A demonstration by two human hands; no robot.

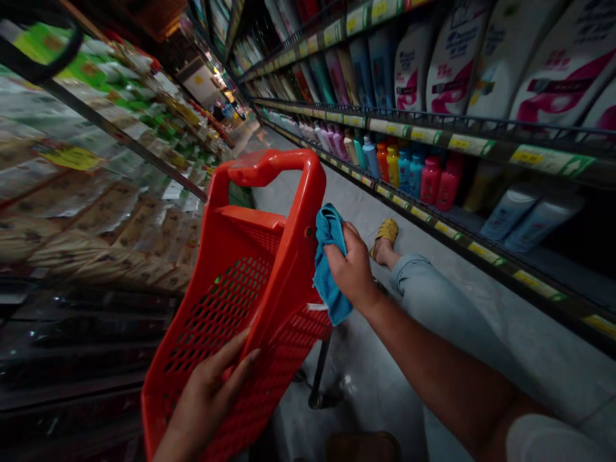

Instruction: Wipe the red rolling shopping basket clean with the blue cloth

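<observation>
a long shelf lined with bottles runs beside the red cart. the blue cloth is bunched at the cart's outer side, just by its handle, clasped in the fingers of the right hand. along the cart's side rim, away from the handle, the left hand has its fingers astride the edge, gripping it.

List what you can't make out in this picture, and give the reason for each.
1. Head view: some fingertips of the right hand, hidden by the cloth and the hand itself.
2. Head view: the near end of the cart, cut off by the bottom edge.
3. Head view: small print on the tags, too small and blurred.
4. Head view: details down the aisle, too far and blurred.
</observation>
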